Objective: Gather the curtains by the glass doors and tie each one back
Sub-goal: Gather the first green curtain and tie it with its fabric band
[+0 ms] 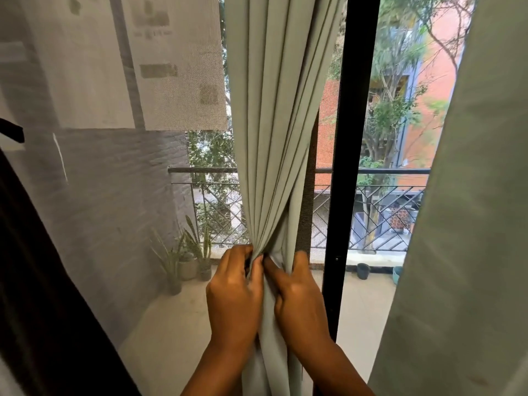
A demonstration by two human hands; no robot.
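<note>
Two grey-green curtains showed: one gathered curtain (274, 110) in the middle and one loose curtain (463, 224) at the right edge. Two hands were on the gathered one, a left hand (234, 295) and a right hand (300, 298). One black door frame post (351, 138) stood between the curtains. On the balcony there was one metal railing (385, 212). At least three potted plants (185, 261) stood in the left corner, and two small pots (363, 270) sat by the railing on the right.
</note>
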